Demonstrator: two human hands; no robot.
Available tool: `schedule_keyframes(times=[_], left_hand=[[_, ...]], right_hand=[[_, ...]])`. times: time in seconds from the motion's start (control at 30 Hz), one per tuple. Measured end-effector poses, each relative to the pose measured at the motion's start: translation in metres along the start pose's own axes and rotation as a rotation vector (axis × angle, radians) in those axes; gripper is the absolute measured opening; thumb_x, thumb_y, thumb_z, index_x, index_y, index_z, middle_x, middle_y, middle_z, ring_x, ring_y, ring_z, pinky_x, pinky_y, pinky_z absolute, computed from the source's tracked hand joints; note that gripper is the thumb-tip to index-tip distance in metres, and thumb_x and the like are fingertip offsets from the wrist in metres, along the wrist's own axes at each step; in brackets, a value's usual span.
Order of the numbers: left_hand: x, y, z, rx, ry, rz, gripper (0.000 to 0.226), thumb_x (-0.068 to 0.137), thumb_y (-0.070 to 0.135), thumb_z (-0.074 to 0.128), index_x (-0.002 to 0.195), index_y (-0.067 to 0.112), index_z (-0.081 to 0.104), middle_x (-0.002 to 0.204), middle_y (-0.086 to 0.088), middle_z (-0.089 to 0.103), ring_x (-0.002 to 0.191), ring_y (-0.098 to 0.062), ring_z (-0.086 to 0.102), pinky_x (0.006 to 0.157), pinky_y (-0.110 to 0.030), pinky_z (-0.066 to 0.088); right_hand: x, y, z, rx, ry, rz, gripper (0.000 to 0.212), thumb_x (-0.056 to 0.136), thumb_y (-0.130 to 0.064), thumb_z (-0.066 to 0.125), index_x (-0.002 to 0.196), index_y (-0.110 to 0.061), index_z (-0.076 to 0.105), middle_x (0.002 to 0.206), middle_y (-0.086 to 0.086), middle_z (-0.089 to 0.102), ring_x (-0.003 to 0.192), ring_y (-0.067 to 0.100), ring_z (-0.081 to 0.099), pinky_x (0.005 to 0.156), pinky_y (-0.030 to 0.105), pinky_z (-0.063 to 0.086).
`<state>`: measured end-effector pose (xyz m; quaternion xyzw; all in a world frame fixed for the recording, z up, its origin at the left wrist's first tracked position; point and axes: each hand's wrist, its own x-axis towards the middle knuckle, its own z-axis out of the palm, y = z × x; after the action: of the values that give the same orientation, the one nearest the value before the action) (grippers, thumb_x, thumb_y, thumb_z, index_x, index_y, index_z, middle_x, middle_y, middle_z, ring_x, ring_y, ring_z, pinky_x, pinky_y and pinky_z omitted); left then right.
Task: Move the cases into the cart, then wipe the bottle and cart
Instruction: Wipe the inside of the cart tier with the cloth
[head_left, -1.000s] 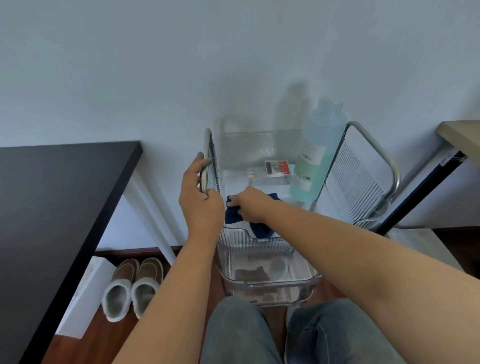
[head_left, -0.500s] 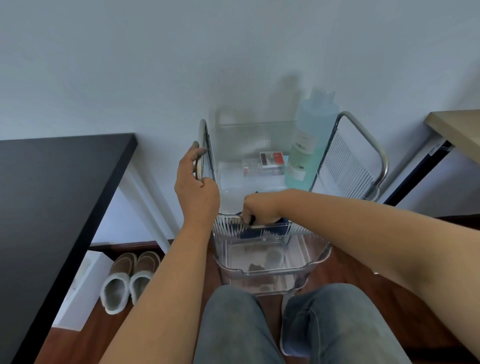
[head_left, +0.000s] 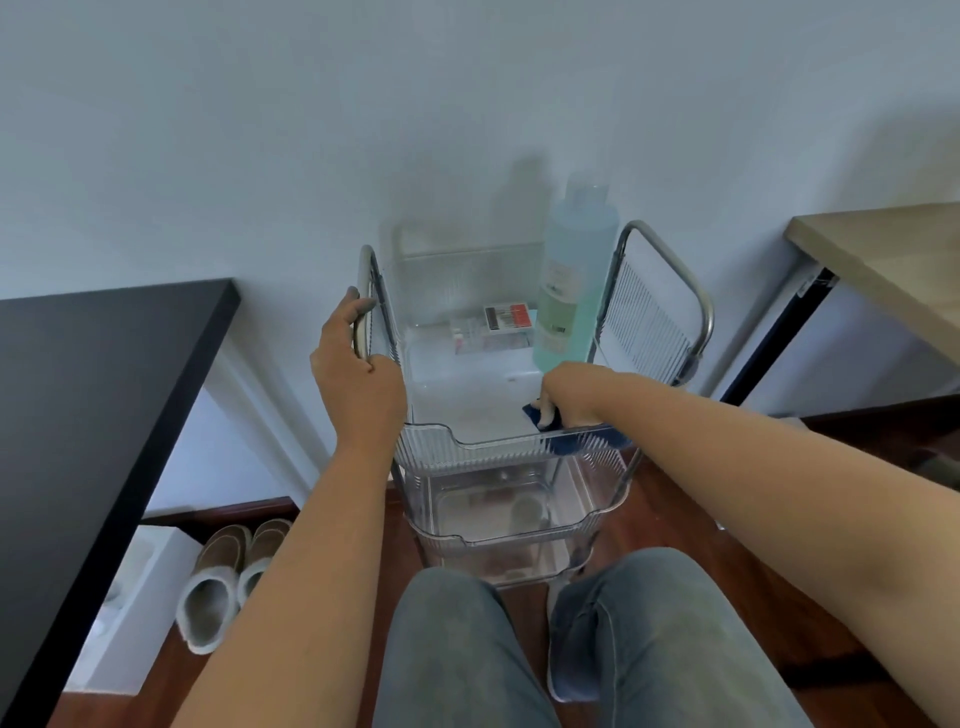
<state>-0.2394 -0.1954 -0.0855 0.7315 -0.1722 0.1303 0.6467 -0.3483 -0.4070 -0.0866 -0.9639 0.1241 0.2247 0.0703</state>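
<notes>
A clear plastic cart (head_left: 431, 447) with metal side handles stands against the wall in front of my knees. In its top tray, a tall pale blue bottle (head_left: 571, 280) stands at the back right, and clear cases (head_left: 493, 327), one with a red and white label, lie at the back. My left hand (head_left: 356, 374) grips the cart's left metal handle. My right hand (head_left: 571, 395) presses a dark blue cloth (head_left: 582, 439) into the tray's front right corner.
A black table (head_left: 93, 405) runs along the left, with grey slippers (head_left: 228, 571) on the wooden floor beneath it. A light wooden tabletop (head_left: 883, 260) with a black leg is at the right. My knees in jeans are just below the cart.
My right hand has slid the blue cloth from the tray's front left, across the front, to its front right corner. My left hand stays on the handle.
</notes>
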Motion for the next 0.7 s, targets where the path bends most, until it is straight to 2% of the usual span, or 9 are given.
schedule_keyframes(times=[0.1, 0.17, 0.23, 0.37, 0.43, 0.5, 0.57, 0.63, 0.7], left_hand=[[-0.003, 0.004, 0.000, 0.051, 0.019, 0.019, 0.077, 0.067, -0.018, 0.035, 0.124, 0.028, 0.059, 0.145, 0.012, 0.050, 0.128, -0.008, 0.045, 0.094, -0.042, 0.050], [-0.006, 0.011, -0.001, 0.288, 0.070, 0.098, 0.075, 0.065, -0.014, 0.040, 0.125, 0.028, 0.059, 0.150, 0.010, 0.044, 0.125, -0.020, 0.039, 0.090, -0.040, 0.047], [-0.008, 0.020, -0.001, 0.579, 0.045, 0.196, 0.069, 0.063, -0.006, 0.048, 0.122, 0.029, 0.058, 0.154, 0.004, 0.033, 0.132, -0.030, 0.030, 0.100, -0.046, 0.033], [-0.017, 0.038, 0.009, 0.943, -0.227, 0.516, 0.064, 0.066, 0.010, 0.059, 0.127, 0.029, 0.057, 0.149, 0.002, 0.041, 0.143, -0.031, 0.023, 0.106, -0.047, 0.013], [-0.019, 0.045, 0.020, 0.966, -0.410, 0.471, 0.063, 0.081, 0.026, 0.056, 0.142, 0.030, 0.042, 0.150, 0.004, 0.037, 0.147, -0.027, 0.013, 0.112, -0.050, 0.004], [-0.017, 0.049, 0.029, 0.858, -0.572, 0.316, 0.067, 0.092, 0.044, 0.049, 0.152, 0.030, 0.023, 0.151, 0.004, 0.037, 0.146, -0.023, 0.019, 0.115, -0.049, 0.009], [-0.014, 0.056, 0.034, 0.475, -0.739, 0.038, 0.071, 0.095, 0.050, 0.052, 0.155, 0.031, 0.018, 0.147, 0.006, 0.044, 0.137, -0.018, 0.037, 0.109, -0.038, 0.029], [-0.015, 0.059, 0.035, 0.120, -0.835, -0.152, 0.064, 0.094, 0.046, 0.058, 0.150, 0.029, 0.032, 0.138, 0.010, 0.052, 0.130, -0.012, 0.047, 0.103, -0.030, 0.037], [-0.017, 0.060, 0.036, 0.032, -0.802, -0.157, 0.044, 0.094, 0.041, 0.062, 0.134, 0.027, 0.053, 0.124, 0.007, 0.063, 0.117, -0.012, 0.058, 0.099, -0.033, 0.047]], right_hand=[[-0.003, 0.000, 0.001, 0.070, 0.092, -0.008, 0.029, 0.086, -0.003, 0.063, 0.109, -0.016, 0.074, 0.112, 0.006, 0.070, 0.098, 0.025, 0.062, 0.084, 0.027, 0.048], [-0.004, 0.006, -0.002, 0.175, 0.132, -0.019, 0.034, 0.084, -0.004, 0.067, 0.115, -0.016, 0.071, 0.117, 0.003, 0.068, 0.104, 0.022, 0.061, 0.091, 0.028, 0.047], [-0.005, 0.011, -0.010, 0.400, 0.193, -0.047, 0.030, 0.084, -0.007, 0.069, 0.112, -0.017, 0.071, 0.113, -0.001, 0.069, 0.102, 0.014, 0.061, 0.091, 0.025, 0.045], [-0.017, 0.016, -0.020, 1.103, 0.187, -0.121, 0.019, 0.088, -0.008, 0.068, 0.093, -0.025, 0.073, 0.092, -0.007, 0.076, 0.087, 0.009, 0.068, 0.068, 0.022, 0.054], [-0.023, 0.017, -0.020, 1.391, 0.135, -0.210, 0.023, 0.089, -0.003, 0.064, 0.096, -0.023, 0.074, 0.099, 0.001, 0.075, 0.094, 0.016, 0.071, 0.076, 0.032, 0.058], [-0.029, 0.018, -0.021, 1.577, 0.095, -0.350, 0.025, 0.086, -0.003, 0.064, 0.103, -0.018, 0.074, 0.106, 0.008, 0.073, 0.100, 0.023, 0.070, 0.080, 0.038, 0.058], [-0.036, 0.018, -0.023, 1.723, 0.078, -0.463, 0.029, 0.084, -0.007, 0.063, 0.111, -0.013, 0.070, 0.110, 0.011, 0.071, 0.101, 0.027, 0.068, 0.080, 0.040, 0.057], [-0.043, 0.017, -0.025, 1.867, 0.094, -0.542, 0.028, 0.085, -0.008, 0.059, 0.113, -0.010, 0.067, 0.108, 0.011, 0.071, 0.098, 0.026, 0.069, 0.078, 0.041, 0.057], [-0.048, 0.015, -0.026, 2.007, 0.120, -0.596, 0.030, 0.088, -0.009, 0.056, 0.117, -0.008, 0.062, 0.109, 0.011, 0.070, 0.097, 0.026, 0.069, 0.078, 0.041, 0.058]])
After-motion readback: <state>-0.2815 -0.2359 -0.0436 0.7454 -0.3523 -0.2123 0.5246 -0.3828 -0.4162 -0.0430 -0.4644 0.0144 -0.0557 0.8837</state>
